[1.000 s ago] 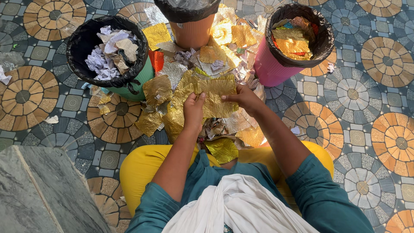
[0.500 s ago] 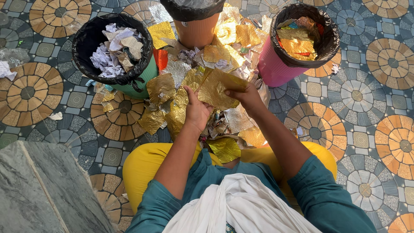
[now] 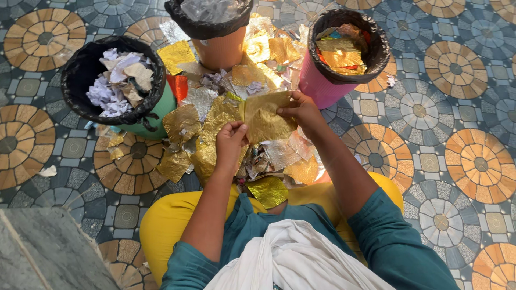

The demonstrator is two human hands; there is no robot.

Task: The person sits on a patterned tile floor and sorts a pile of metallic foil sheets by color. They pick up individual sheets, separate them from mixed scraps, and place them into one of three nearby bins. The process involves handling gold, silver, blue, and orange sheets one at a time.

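Head view | left hand (image 3: 230, 144), right hand (image 3: 302, 110) grip gold foil sheet (image 3: 266, 118) | lifted higher

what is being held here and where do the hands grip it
A gold foil sheet: the right hand pinches its upper right edge, and the left hand pinches its lower left edge.

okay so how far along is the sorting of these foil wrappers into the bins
Partly done. The green bin already holds crumpled white paper, and the pink bin holds gold and coloured wrappers. In hand: the left hand and right hand hold one gold sheet. Left: a large pile of foil on the floor.
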